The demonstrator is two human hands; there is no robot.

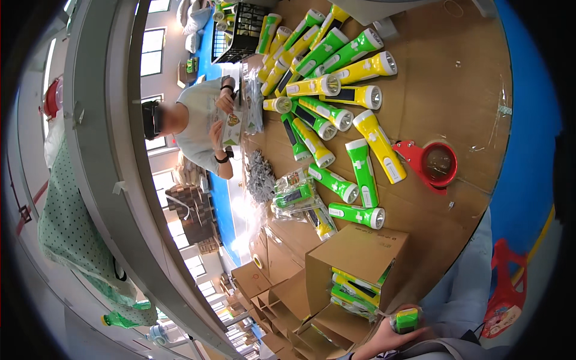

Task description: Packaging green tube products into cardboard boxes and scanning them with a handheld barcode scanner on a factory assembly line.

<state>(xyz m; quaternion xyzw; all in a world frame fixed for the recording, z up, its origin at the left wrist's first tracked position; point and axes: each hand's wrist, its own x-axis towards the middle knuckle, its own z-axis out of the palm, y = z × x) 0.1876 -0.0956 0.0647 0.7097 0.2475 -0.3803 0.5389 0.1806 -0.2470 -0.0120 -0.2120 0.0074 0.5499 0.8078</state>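
Note:
At the lower edge, my left hand (387,340) is closed around a green and yellow flashlight (407,321), which seems to be in clear plastic. A blurred skin-coloured patch by the flashlight's upper end may be part of my right hand (411,306); its fingers cannot be made out. Just above and left of my hand is an open cardboard box (360,246) with several green and yellow flashlights (354,294) packed inside. Many loose flashlights (363,171) lie spread over the brown cardboard-covered table (444,78). One bagged green flashlight (294,196) lies near the box.
A red tape dispenser (435,165) lies on the table's right part; another red dispenser (504,294) is past its edge. Empty-looking cartons (282,294) crowd the lower middle. Across the table a person (201,123) handles a clear bag. A black crate (243,33) stands at the top.

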